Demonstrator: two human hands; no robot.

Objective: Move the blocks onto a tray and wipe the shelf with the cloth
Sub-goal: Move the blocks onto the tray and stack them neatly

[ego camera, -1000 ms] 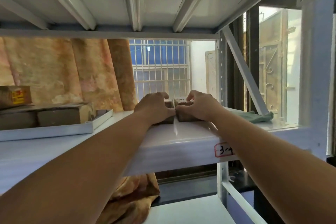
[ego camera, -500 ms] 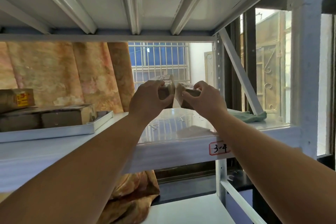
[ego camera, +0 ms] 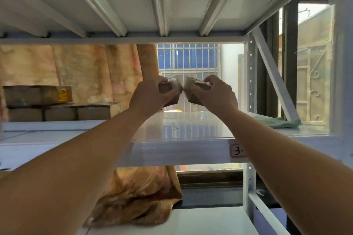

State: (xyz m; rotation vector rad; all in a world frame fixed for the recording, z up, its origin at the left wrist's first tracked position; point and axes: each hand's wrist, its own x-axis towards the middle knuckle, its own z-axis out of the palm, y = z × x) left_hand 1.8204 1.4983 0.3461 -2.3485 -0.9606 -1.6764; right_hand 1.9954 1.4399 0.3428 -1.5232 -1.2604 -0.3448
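— What changed on your end?
— A second ago both blocks sat on the shelf [ego camera: 191, 129] under my palms. Now they're lifted clear of it. My left hand [ego camera: 150, 94] has its fingers curled round the left block [ego camera: 175, 87], and my right hand [ego camera: 215, 94] grips the right block [ego camera: 192, 87]. Both are tilted, with their inner corners nearly touching.
— So that patch is free?
— Bare, I'd judge, which brings wiping closer. The cloth [ego camera: 277, 122] lies untouched at the right end.
— And the tray [ego camera: 47, 126]?
— Far left, same shelf. It holds a row of brown blocks [ego camera: 61, 113] with a yellow-labelled box [ego camera: 38, 94] stacked on top. I reckon these two go there.
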